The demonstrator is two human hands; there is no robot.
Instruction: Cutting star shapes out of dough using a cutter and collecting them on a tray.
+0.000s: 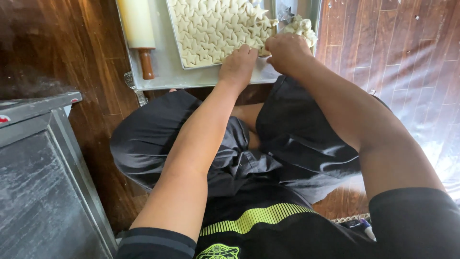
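Head view, looking down past the lap at both hands.

Left hand: fingers curled under, knuckles up, tips pressed onto the near right corner of the dough sheet. Whether anything is pinched under the fingertips cannot be told; they are hidden by the back of the hand.

Right hand: fingers bent down and closed at the same corner, just beside the left hand, the two nearly touching. Tips also hidden, so a grip cannot be confirmed.

Dough sheet: pale, cut all over into small star shapes packed edge to edge. It lies on a light board, which sits on a larger grey tray on the floor.

Dough scraps: a lumpy pale heap, just beyond the right hand, at the right edge of the tray. A small metal star cutter lies near the scraps, by the sheet's right edge.

Rolling pin: cream barrel, brown wooden handle, lying on the left side of the tray, well apart from the hands.

Surroundings: dark wooden floor; a grey metal cabinet at lower left; person seated with knees apart in dark shorts, forearms reaching over them to the tray.
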